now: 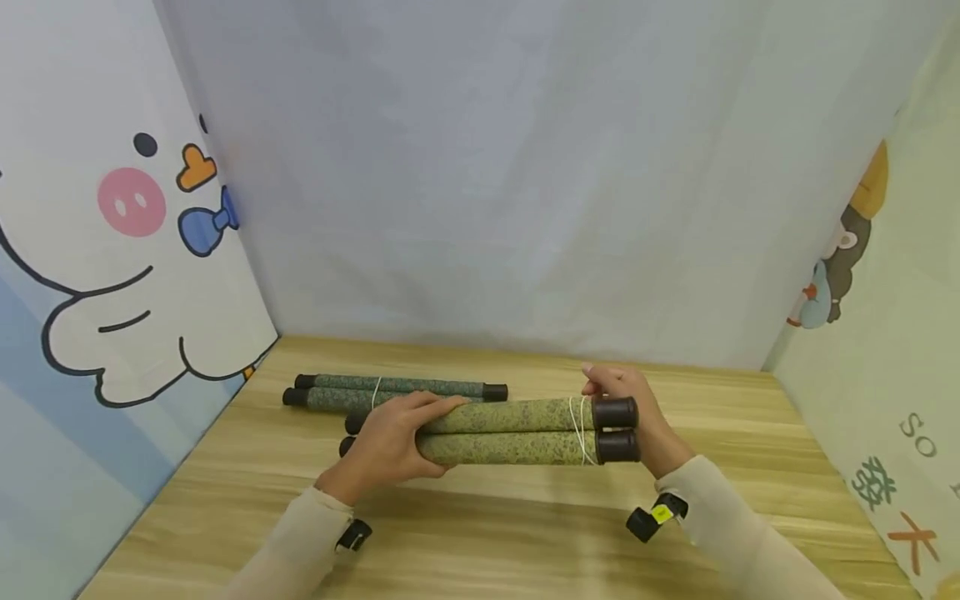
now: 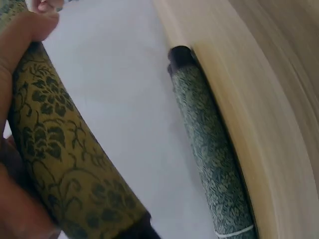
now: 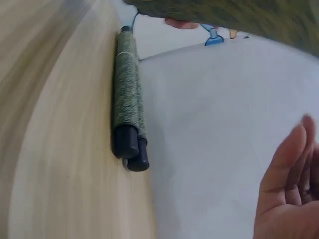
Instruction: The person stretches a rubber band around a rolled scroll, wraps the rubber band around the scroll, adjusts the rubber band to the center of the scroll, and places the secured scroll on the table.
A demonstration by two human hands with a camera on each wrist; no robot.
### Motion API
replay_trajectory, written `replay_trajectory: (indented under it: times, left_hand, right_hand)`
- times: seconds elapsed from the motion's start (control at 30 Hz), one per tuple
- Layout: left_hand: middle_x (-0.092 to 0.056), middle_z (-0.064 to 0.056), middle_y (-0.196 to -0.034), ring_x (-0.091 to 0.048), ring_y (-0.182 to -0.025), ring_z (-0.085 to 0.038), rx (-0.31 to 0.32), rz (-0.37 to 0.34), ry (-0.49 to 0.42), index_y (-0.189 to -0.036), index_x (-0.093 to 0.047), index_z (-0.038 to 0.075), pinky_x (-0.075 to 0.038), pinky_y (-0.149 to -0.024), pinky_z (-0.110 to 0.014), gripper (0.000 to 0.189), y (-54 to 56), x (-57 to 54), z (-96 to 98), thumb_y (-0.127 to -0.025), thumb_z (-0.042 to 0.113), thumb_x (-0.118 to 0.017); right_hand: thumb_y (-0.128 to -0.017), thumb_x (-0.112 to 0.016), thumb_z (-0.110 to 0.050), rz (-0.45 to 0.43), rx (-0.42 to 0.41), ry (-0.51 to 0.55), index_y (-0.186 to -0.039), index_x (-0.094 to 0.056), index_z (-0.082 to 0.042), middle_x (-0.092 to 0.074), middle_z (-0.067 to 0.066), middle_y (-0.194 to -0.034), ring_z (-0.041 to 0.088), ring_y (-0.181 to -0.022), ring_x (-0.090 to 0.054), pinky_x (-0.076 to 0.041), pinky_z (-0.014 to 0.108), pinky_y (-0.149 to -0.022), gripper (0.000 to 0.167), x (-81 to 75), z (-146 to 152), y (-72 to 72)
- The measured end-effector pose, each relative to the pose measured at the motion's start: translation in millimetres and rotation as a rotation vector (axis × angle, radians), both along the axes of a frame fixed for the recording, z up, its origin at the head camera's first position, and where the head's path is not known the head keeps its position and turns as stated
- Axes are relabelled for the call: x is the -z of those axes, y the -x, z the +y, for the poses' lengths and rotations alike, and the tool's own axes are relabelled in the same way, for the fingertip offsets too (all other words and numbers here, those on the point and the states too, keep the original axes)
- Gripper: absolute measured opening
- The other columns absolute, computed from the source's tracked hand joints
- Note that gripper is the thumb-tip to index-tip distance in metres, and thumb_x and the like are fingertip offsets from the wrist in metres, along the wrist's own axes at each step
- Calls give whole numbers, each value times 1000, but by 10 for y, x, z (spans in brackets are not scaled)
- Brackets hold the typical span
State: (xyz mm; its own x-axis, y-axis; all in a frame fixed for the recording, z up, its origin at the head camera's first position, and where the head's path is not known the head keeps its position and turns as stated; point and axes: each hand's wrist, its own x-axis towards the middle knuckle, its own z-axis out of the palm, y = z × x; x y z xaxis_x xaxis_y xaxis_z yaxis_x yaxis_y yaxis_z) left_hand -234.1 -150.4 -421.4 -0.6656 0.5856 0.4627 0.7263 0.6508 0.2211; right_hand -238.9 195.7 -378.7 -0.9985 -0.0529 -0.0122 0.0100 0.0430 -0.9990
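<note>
A yellow-green patterned scroll (image 1: pixel 510 447), rolled into two parallel rolls with black end knobs, is held up above the table. Thin white string (image 1: pixel 579 429) loops round it near its right end. My left hand (image 1: pixel 397 437) grips the scroll towards its left end, thumb across the near side; in the left wrist view the floral cloth (image 2: pixel 65 144) fills the space beside the fingers. Behind the scroll's right end is my right hand (image 1: pixel 630 400), fingers loosely bent. In the right wrist view this hand (image 3: pixel 294 189) appears apart from the scroll, with nothing visible in it.
A dark green scroll (image 1: pixel 431 387) with black knobs and a white string lies on the wood-grain table (image 1: pixel 480 542), behind the left hand. Grey cloth (image 1: pixel 510 183) hangs behind the table; printed panels stand at left and right.
</note>
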Motion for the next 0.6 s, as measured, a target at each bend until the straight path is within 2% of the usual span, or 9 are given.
replay_trajectory:
  times: [0.07, 0.13, 0.2, 0.27, 0.33, 0.4, 0.5, 0.6]
  left_hand:
    - [-67, -2, -117, -67, -93, -22, -35, -49, -21, -146, -58, 27, -56, -75, -46, 89, -4, 21, 40, -66, 37, -95]
    - [-67, -2, -117, -67, -89, -21, -95, -75, -18, -146, -58, 28, -56, -69, -43, 88, -3, 28, 70, -67, 39, -95]
    - [-67, -3, -120, -68, -85, -21, -163, -109, -16, -146, -58, 28, -54, -63, -41, 88, -1, 16, 91, -67, 39, -95]
    - [-67, -6, -123, -68, -86, -24, -223, -158, -17, -146, -57, 28, -52, -59, -40, 88, -1, 1, 106, -67, 39, -94]
    - [-66, -9, -127, -68, -92, -29, -269, -208, -31, -147, -57, 27, -54, -60, -43, 88, -9, -8, 122, -68, 37, -94]
    - [-66, -10, -126, -67, -93, -29, -283, -274, -63, -149, -55, 24, -53, -61, -43, 89, -21, -7, 141, -70, 36, -94]
    - [-67, -8, -126, -66, -95, -25, -262, -347, -120, -149, -54, 21, -53, -66, -41, 88, -49, 20, 193, -71, 32, -93]
    - [-66, -6, -126, -66, -95, -22, -235, -384, -155, -149, -54, 19, -52, -67, -39, 86, -66, 51, 259, -73, 30, -93]
  right_hand:
    - [-106, -53, -27, 62, 31, 135, -63, -58, -17, -44, -6, -59, 8, -50, -37, -37, 25, -51, 44, 103, 1, -84]
    - [-109, -47, -23, 97, 1, 295, -72, -62, -15, -49, -4, -64, 8, -53, -47, -45, 24, -53, 41, 192, 12, -184]
    - [-111, -43, -22, 115, -52, 392, -93, -71, -13, -65, -2, -79, 9, -68, -65, -55, 25, -64, 34, 258, 24, -267]
    - [-111, -43, -19, 153, -83, 398, -120, -68, -7, -73, 3, -98, 17, -83, -73, -60, 33, -72, 29, 305, 9, -337]
    - [-109, -48, -16, 234, -58, 308, -131, -61, 0, -74, 6, -107, 19, -90, -75, -60, 34, -75, 30, 331, -37, -386]
    - [-106, -55, -11, 387, 36, 138, -131, -61, 5, -73, 11, -109, 19, -88, -75, -60, 34, -72, 30, 349, -104, -410]
    - [-98, -64, 2, 647, 226, -154, -115, -68, 8, -73, 16, -101, 9, -79, -74, -59, 29, -65, 18, 307, -214, -443]
    - [-88, -69, 15, 860, 324, -323, -102, -69, 9, -73, 20, -92, 5, -75, -72, -58, 22, -62, 15, 324, -221, -379]
